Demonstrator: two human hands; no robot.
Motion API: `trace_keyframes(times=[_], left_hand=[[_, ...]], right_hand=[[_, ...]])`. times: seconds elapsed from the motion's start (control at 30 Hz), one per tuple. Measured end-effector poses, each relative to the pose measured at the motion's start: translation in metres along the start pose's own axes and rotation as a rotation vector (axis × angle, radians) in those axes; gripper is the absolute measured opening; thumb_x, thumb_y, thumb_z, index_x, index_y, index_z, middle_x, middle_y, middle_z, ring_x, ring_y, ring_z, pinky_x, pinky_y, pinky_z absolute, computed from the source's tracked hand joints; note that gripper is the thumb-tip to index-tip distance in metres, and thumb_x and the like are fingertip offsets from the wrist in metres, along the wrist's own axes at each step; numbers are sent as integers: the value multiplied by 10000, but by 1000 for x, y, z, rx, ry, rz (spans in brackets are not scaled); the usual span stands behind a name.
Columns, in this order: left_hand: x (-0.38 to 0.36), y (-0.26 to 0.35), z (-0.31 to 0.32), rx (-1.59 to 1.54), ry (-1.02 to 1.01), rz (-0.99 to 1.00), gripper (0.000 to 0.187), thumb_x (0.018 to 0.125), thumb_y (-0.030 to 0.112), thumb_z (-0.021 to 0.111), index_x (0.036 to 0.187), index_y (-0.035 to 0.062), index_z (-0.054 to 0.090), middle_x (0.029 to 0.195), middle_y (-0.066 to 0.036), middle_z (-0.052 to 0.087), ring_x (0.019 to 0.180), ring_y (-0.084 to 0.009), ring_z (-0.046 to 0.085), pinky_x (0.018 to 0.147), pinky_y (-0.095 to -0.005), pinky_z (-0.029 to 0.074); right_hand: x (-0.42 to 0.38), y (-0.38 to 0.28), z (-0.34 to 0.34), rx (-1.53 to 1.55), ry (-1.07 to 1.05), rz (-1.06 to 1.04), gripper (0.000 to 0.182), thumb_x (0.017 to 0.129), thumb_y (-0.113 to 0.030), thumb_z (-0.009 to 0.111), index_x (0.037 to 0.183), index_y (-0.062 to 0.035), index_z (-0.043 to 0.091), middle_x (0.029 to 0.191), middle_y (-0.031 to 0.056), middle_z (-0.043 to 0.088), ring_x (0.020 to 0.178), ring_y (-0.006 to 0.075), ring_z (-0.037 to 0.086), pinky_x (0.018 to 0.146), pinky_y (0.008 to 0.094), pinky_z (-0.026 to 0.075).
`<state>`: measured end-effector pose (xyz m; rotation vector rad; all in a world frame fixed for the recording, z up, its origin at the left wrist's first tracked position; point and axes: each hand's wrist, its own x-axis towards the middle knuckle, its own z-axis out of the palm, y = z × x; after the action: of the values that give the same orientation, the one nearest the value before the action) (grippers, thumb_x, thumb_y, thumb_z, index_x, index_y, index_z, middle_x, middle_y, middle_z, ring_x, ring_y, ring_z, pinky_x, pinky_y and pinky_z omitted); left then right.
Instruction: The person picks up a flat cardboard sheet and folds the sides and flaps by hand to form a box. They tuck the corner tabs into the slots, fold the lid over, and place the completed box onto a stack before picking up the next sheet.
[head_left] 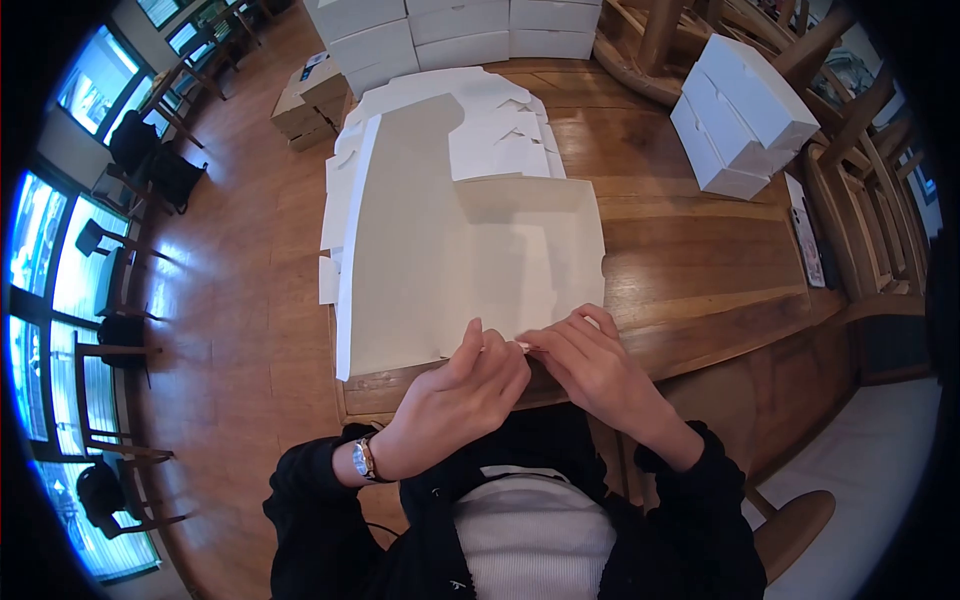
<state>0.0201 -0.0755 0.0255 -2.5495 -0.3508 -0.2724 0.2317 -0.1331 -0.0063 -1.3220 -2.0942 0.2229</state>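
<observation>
A partly folded white cardboard box (520, 275) lies in front of me, with its far and right walls raised and its long lid panel spread out to the left. My left hand (470, 380), with a watch on its wrist, is closed at the box's near edge, thumb pointing up. Right beside it, my right hand (585, 355) pinches the same near edge, and the fingertips of both hands almost meet. The cardboard between the fingers is mostly hidden. Beneath the box is a pile of flat white cardboard blanks (510, 130).
White folded boxes (460, 50) are stacked at the back, and more boxes (740, 125) stand at the right on the wooden table (700, 260). A phone (805, 240) lies by the right edge. Upturned wooden chairs (865, 200) crowd that side. A brown carton (308, 100) sits behind left.
</observation>
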Motion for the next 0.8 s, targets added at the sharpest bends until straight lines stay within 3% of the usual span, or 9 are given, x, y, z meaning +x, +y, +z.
trace_keyframes(times=[0.1, 0.2, 0.3, 0.5, 0.8], left_hand=[[2, 3, -2, 36, -24, -19, 208, 851, 167, 624, 1031, 77, 677, 924, -19, 625, 1078, -176, 620, 1213, -451, 307], [1, 2, -1, 26, -18, -40, 216, 838, 162, 634, 1029, 74, 684, 914, -20, 620, 1077, -181, 619, 1213, -461, 310], [-1, 0, 0, 12, -20, -36, 221, 832, 157, 639, 1029, 72, 692, 912, -19, 624, 1082, -187, 620, 1210, -468, 318], [-1, 3, -1, 12, -18, -11, 226, 828, 154, 645, 1032, 75, 701, 932, -20, 646, 1100, -195, 624, 1204, -469, 329], [2, 1, -8, -64, -39, 32, 207, 812, 151, 652, 989, 63, 714, 955, -38, 660, 1128, -197, 628, 1203, -419, 330]], right_hand=[[-3, -1, 3, -133, 150, 0, 239, 880, -104, 716, 1118, -96, 715, 1046, 2, 677, 980, 179, 621, 1005, 391, 401], [-31, 0, 20, -556, 384, -102, 227, 896, -196, 698, 1115, -174, 751, 1119, -58, 691, 1000, 125, 592, 955, 380, 345], [-50, -5, 39, -622, 432, -140, 261, 906, -269, 679, 1147, -226, 770, 1163, -99, 687, 1013, 89, 562, 902, 367, 285], [-51, -8, 53, -672, 374, 15, 305, 919, -252, 676, 1208, -215, 765, 1166, -95, 682, 1070, 91, 565, 888, 365, 278], [-43, -6, 52, -562, 393, 103, 224, 869, -190, 703, 1082, -160, 763, 1126, -45, 687, 1057, 117, 627, 915, 377, 299]])
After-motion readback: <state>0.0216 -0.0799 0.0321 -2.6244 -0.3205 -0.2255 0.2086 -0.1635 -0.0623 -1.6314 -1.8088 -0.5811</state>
